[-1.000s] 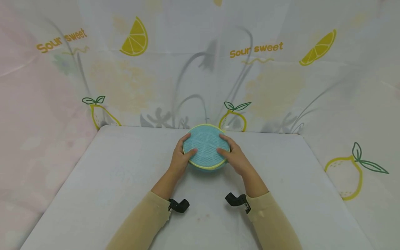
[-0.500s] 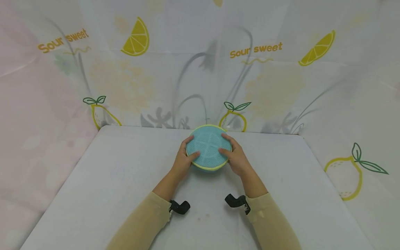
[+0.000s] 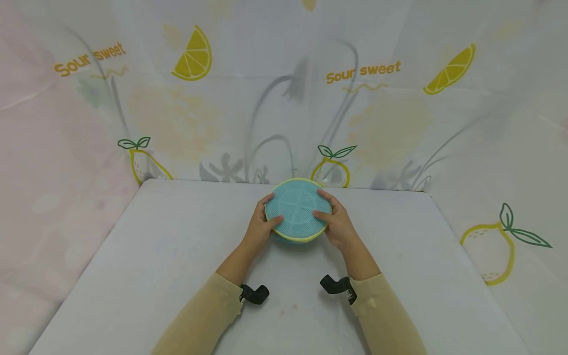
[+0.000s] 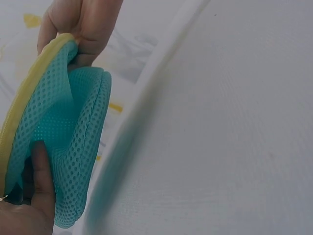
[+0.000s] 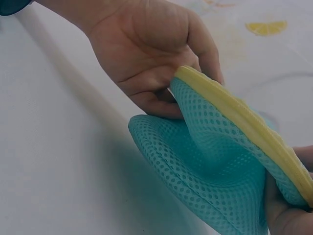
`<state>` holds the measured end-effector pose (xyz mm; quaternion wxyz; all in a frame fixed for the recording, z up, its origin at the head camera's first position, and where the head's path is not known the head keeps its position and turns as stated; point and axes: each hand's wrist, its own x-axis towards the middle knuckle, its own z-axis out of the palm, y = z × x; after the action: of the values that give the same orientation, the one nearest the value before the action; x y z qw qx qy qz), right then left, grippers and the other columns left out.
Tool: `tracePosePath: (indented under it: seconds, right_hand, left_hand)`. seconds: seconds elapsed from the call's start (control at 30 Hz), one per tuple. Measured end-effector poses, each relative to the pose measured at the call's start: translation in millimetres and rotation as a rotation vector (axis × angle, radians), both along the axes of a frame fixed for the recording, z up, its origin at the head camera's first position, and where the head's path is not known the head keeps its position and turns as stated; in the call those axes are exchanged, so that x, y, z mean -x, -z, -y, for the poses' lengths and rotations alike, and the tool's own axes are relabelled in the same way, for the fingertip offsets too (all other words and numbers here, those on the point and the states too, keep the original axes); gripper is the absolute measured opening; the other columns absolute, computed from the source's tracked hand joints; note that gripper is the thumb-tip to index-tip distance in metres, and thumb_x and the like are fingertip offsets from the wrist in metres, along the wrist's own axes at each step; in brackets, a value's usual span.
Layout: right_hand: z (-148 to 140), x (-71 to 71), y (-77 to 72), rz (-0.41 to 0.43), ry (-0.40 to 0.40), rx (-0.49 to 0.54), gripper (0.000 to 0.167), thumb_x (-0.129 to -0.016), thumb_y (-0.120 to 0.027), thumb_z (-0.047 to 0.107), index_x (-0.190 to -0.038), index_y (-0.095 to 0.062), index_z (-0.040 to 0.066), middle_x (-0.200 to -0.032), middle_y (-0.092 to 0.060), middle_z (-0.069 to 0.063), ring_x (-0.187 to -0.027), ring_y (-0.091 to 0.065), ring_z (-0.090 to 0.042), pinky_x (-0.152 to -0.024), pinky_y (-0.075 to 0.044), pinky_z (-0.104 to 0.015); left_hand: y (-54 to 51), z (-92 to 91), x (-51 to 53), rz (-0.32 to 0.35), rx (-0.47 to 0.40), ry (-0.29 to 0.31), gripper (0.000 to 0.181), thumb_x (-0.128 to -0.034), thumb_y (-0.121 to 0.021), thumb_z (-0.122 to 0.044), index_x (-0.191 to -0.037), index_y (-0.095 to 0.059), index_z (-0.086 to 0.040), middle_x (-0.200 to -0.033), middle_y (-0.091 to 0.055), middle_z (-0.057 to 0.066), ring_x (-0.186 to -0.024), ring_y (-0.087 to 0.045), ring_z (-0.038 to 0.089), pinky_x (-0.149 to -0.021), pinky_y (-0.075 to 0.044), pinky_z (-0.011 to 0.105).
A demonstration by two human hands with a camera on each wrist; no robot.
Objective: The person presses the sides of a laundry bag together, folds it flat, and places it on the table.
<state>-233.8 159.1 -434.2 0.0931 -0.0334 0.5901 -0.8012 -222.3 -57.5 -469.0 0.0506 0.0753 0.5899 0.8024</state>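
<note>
Turquoise mesh, trimmed with a yellow band (image 5: 234, 111), forms a round, pouch-like object (image 3: 296, 209) held between two hands near the far edge of a white bench (image 3: 177, 256). From where I stand, it appears raised a little above the surface. The person's left hand (image 3: 259, 224) grips its left side and the right hand (image 3: 340, 224) its right — each thumb lying on the round upper face, another fingertip reaching over the rim, the remaining fingers mostly hidden underneath.

Seen from the wrists, the side wall folds inward between the yellow edge and the lower seam, so I take the fabric to be soft and springy. It is probably light, not fragile, and unlikely to slip, since the textured holes should give skin some purchase. The banded rim looks the firmest part — opposite sides of it seem the best hold, lightly squeezed, because the mesh would dent. Beige sleeves (image 3: 199, 315) cover the forearms, and a lemon-printed cloth (image 3: 266, 39) hangs behind.
</note>
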Motion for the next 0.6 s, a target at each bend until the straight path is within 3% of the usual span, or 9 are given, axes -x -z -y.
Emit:
tracePosePath:
  seconds: [0.2,0.47,0.6]
  right_hand:
    - [-1.3,1.2,1.6,0.005,-0.022,0.032,0.072,-0.093,-0.055,-0.017,-0.156,-0.031,0.007,-0.166,-0.016,-0.007,-0.149,-0.025,-0.026,-0.110,-0.040,-0.030]
    - [-2.6,1.7,2.9,0.020,-0.044,0.053,0.071,-0.094,-0.055,-0.016,-0.156,-0.030,0.009,-0.165,-0.018,-0.007,-0.149,-0.026,-0.027,-0.105,-0.044,-0.028]
    - [-4.1,3.0,5.3,0.025,-0.064,0.058,0.071,-0.094,-0.055,-0.015,-0.156,-0.030,0.009,-0.164,-0.020,-0.009,-0.148,-0.026,-0.028,-0.101,-0.047,-0.026]
  left_hand:
    - [0.2,2.9,1.2,-0.020,0.049,0.000,0.070,-0.0992,-0.057,0.001,-0.157,-0.020,-0.013,-0.165,-0.016,0.013,-0.144,-0.033,0.033,-0.106,-0.044,0.039]
    - [2.0,7.7,5.8,0.004,0.103,-0.017,0.069,-0.1008,-0.056,-0.003,-0.158,-0.021,-0.018,-0.150,-0.037,0.019,-0.130,-0.049,0.036,-0.092,-0.052,0.030]
    - [1.6,9.7,6.5,0.007,0.124,-0.014,0.071,-0.1013,-0.056,-0.005,-0.159,-0.018,-0.019,-0.149,-0.038,0.019,-0.132,-0.047,0.034,-0.101,-0.047,0.036]
